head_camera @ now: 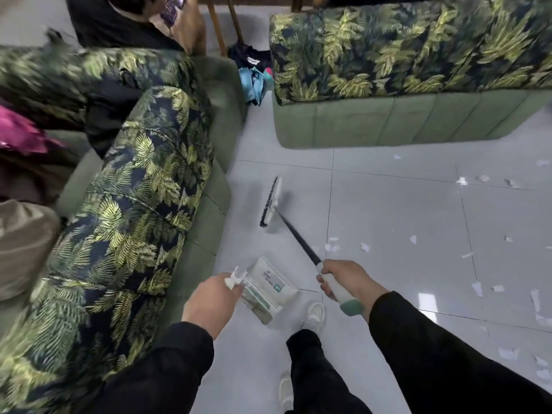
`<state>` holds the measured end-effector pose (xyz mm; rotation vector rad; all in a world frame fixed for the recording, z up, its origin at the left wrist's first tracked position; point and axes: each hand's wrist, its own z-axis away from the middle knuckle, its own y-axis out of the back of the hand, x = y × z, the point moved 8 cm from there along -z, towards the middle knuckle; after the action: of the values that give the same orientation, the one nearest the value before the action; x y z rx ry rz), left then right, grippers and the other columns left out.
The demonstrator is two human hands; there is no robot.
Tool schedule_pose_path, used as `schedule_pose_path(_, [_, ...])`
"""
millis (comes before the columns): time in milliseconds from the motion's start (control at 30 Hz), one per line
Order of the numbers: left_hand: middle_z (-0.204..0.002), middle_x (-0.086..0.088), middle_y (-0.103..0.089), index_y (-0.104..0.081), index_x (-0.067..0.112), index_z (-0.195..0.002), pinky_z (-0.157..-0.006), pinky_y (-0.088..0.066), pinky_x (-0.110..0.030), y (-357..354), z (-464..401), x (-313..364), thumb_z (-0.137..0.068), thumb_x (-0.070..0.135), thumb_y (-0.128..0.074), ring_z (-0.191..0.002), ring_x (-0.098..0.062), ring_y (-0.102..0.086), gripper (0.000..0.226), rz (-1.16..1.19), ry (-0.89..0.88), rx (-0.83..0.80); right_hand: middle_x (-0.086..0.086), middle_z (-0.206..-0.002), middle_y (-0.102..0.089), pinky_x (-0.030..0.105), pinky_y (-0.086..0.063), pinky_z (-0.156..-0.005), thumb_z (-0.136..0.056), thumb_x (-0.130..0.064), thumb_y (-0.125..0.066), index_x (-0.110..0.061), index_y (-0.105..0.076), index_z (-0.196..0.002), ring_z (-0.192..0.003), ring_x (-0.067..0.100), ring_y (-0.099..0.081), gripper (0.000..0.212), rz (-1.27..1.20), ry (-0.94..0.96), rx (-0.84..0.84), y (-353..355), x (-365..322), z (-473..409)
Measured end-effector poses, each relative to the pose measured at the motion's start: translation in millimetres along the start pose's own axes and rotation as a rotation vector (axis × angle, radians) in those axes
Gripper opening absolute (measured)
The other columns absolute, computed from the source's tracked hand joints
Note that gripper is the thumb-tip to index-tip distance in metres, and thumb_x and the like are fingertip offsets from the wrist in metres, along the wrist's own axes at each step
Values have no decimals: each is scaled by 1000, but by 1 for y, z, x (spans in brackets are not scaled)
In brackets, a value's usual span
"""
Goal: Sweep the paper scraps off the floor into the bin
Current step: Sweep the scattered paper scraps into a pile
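Observation:
My right hand [346, 279] grips the white-and-green handle of a broom [298, 237]. Its black shaft runs up and left to the white head with dark bristles [271, 203], which hangs just above the tiles beside the sofa. My left hand [213, 303] holds the white handle of a pale dustpan [270, 289], which hangs low in front of my feet. White paper scraps [333, 248] lie scattered over the grey tiled floor, mostly to the right of the broom, with more near the right edge [507, 352]. No bin is in view.
A green sofa with leaf-print cushions [143, 186] fills the left side. A second one [418, 55] stands at the back right. A person sits behind the left sofa [113, 22]. Clothes lie in the gap between the sofas [254, 82]. My white shoes [315, 315] stand below the dustpan.

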<state>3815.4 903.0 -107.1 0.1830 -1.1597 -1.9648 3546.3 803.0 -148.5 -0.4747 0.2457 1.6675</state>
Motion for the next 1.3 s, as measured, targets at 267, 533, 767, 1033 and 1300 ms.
schedule_pose_path(267, [-76,10,-68,-67,36,-96,-62,-46,-29,51,-59,22,-98,55,-56,-72,-9,-62,22,18,100,66,18,-78,-56,20,-45,-41,-96,-1,-49,-3,-52,-96,-49,21,-48,4,-60,-137,-107,-56,-83,-104])
schedule_pose_path(533, [-74,7,-69,-67,36,-91,-61,-47,-29,66,-118,55,-97,53,-56,-71,-15,-66,21,-2,120,26,23,-90,-60,21,-47,-40,-95,0,-54,-1,-52,-100,-41,20,-50,6,-121,-212,-24,-25,-127,-160])
schedule_pose_path(767, [-77,9,-66,-67,31,-88,-60,-44,-29,49,-151,118,-100,47,-55,-72,-8,-61,24,-64,-49,-88,23,-92,-61,21,-47,-44,-93,0,-58,2,-59,-101,-45,18,-47,9,-252,-237,95,74,-77,-92])
schedule_pose_path(1033, [-77,8,-66,-62,32,-88,-66,-48,-30,21,-167,171,-97,46,-59,-73,-13,-63,17,-163,-274,-219,22,-87,-71,26,-48,-49,-96,-10,-62,10,-61,-110,-51,21,-54,24,-322,-263,394,179,32,-8])
schedule_pose_path(1300, [-70,6,-66,-66,36,-91,-63,-47,-30,32,-154,170,-96,52,-58,-70,-20,-64,19,-217,-473,-252,19,-84,-71,29,-43,-57,-87,-10,-56,11,-60,-107,-56,23,-56,29,-245,-195,755,198,67,47])
